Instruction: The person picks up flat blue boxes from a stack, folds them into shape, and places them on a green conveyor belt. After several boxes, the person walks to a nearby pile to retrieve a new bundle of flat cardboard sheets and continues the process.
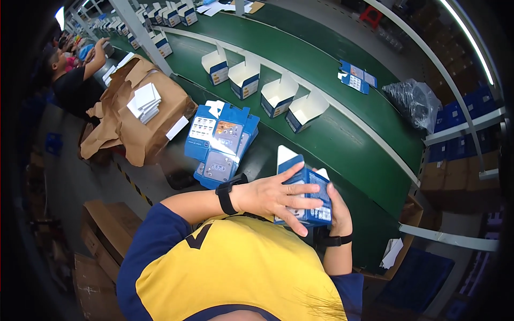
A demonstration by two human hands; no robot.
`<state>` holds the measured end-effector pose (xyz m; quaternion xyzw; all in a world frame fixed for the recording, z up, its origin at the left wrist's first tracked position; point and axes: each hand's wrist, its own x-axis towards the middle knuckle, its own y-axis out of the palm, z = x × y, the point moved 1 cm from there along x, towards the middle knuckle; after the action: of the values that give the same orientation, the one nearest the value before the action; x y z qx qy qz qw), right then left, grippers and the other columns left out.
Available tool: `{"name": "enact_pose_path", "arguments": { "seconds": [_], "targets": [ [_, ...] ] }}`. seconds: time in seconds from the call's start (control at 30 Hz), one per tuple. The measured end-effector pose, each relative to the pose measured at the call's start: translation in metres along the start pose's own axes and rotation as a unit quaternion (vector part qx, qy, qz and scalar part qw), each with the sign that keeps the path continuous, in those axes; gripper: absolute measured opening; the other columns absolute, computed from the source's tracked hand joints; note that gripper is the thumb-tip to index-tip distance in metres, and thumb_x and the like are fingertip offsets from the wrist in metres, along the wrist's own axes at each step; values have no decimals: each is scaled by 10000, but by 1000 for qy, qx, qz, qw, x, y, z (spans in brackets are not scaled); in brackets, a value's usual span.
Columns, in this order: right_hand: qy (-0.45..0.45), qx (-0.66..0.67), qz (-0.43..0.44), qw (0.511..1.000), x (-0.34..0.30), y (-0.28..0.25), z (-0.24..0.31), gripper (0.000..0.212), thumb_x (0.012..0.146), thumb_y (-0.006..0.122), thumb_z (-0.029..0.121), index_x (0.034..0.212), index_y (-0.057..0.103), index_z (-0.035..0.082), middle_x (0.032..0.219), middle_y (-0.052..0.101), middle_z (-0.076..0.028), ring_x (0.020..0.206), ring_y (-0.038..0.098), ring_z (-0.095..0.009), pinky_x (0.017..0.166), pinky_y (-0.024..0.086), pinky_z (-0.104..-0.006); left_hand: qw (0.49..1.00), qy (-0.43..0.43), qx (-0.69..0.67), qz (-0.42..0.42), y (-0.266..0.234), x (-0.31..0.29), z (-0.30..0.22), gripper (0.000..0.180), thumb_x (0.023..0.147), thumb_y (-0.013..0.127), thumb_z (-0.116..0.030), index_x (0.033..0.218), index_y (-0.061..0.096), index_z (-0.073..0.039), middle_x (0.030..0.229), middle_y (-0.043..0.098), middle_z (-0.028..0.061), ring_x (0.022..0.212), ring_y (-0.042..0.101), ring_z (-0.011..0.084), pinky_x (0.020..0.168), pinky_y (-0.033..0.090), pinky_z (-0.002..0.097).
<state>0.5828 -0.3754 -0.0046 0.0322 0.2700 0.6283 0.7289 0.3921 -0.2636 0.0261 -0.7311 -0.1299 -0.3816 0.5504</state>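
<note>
A blue cardboard box (319, 206) with its white-lined flaps raised is between my hands, close to my chest. My left hand (284, 197) lies across the box with its fingers spread over the printed side. At the box's right side, my right hand (339, 209) grips it, the thumb pointing up along the edge and the other fingers mostly hidden. Left of the box, a stack of flat blue printed cartons (220, 140) rests on the dark green table.
Several open boxes (244, 79) stand on the green conveyor (342, 142) beyond the table. A flattened carton (357, 76) and a clear plastic bag (412, 101) lie farther right. Brown paper (160, 107) with white pieces (145, 102) is at left; a co-worker (80, 75) stands beyond.
</note>
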Motion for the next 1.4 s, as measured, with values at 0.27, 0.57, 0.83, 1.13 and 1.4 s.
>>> {"name": "enact_pose_path", "arguments": {
  "seconds": [0.27,0.57,0.83,1.13,1.4],
  "targets": [
    [-278,-313,-258,871,84,-64,-4,1135,649,773,97,1448,-32,61,1415,282,-201,1251,370,-335,1055,294,-373,782,-583,219,20,-63,-73,23,1007,640,785,-249,1442,181,-178,1403,327,172,1297,323,337,991,241,593],
    [-173,-440,-330,817,187,-111,-63,1195,625,798,139,1429,-79,17,1450,168,-276,1326,246,-379,1108,190,-362,585,-782,182,110,-93,-128,35,1058,663,789,-179,1453,87,-134,1162,557,202,1144,494,340,972,341,468],
    [-51,18,-87,995,92,18,-82,859,838,657,270,1425,107,-30,1451,243,-203,1293,357,-267,1025,345,-386,685,-666,-113,-274,-78,-93,29,623,788,660,-55,1356,407,-95,946,581,96,885,550,181,809,427,301],
    [-247,171,-3,954,0,66,-31,503,887,590,198,1304,408,-17,1257,519,-122,1125,522,-229,941,410,-332,718,-526,-283,-359,-17,-26,23,417,858,612,-112,1239,478,-7,969,563,53,913,523,124,819,416,249],
    [-382,-485,4,787,-16,54,-28,615,801,685,95,1332,386,11,1259,526,-195,1051,584,-266,848,484,-336,749,-474,-329,-325,-12,3,19,592,790,688,-380,1181,461,2,1136,520,108,1061,491,172,904,399,301]
  ]
}}
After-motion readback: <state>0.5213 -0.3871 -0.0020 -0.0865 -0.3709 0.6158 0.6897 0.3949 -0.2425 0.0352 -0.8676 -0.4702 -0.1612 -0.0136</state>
